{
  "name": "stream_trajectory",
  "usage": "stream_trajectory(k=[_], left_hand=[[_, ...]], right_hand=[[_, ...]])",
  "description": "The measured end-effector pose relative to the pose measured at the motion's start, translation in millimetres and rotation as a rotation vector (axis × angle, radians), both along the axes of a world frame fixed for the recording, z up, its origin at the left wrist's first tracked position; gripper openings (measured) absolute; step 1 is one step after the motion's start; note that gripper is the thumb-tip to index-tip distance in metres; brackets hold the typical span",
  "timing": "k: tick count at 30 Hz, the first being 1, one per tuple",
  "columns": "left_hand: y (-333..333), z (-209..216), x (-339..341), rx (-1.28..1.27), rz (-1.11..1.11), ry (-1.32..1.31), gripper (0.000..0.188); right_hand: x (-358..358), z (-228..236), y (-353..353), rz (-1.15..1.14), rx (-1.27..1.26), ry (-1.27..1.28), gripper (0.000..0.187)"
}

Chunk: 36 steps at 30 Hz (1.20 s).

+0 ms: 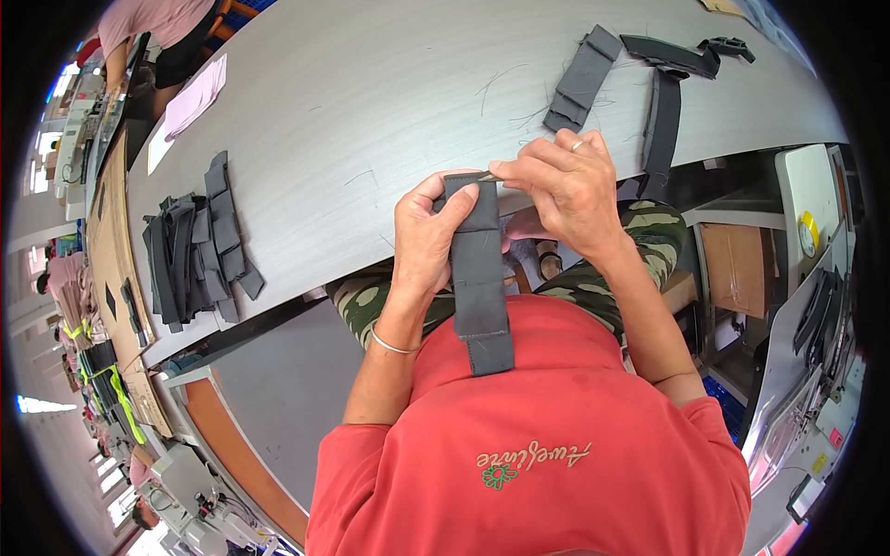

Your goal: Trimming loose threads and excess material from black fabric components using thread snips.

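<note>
A dark grey sewn fabric strip [480,278] hangs lengthwise in front of my red shirt, with folded, stitched sections along it. My left hand [428,227] grips its upper end, the thumb pressed flat on the front and the fingers behind. At the top right corner of the strip, my right hand [564,190] is closed in a pinch, fingertips touching or nearly touching the edge. A small thin thing shows at those fingertips, too small to name. The strip's lower end hangs loose over my shirt.
A pile of similar dark strips [190,246] lies at the table's left. Another strip [582,82] and several dark pieces [662,120] lie far right, among loose threads. Pink sheets [195,100] rest far left. A person [167,37] is beyond the table; a cardboard box [734,269] stands right.
</note>
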<state>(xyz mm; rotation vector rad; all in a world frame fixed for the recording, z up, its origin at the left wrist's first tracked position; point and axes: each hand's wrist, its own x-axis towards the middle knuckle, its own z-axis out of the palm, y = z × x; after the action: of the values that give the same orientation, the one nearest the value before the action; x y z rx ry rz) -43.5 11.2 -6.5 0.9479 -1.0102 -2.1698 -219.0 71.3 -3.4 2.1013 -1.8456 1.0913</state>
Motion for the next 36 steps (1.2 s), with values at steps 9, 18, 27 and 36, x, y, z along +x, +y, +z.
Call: stream_trajectory(k=[9, 18, 27, 36], left_hand=[[-0.9, -1.4, -3.4, -0.112, 0.147, -0.004, 0.018], [-2.4, -2.3, 4.6, -0.024, -0.009, 0.133, 0.024], [-9.1, -2.7, 8.9, -0.128, 0.283, -0.124, 0.017], [-7.8, 1.7, 3.5, -0.142, 0.294, -0.124, 0.018]], right_hand=[[15.1, 14.5, 2.9, 0.096, 0.199, -0.618, 0.016], [15.3, -1.2, -14.8, -0.01, 0.282, -0.857, 0.011], [18.3, 3.9, 15.8, 0.084, 0.179, -0.467, 0.019], [28.8, -8.8, 18.5, 0.084, 0.135, -0.419, 0.015]])
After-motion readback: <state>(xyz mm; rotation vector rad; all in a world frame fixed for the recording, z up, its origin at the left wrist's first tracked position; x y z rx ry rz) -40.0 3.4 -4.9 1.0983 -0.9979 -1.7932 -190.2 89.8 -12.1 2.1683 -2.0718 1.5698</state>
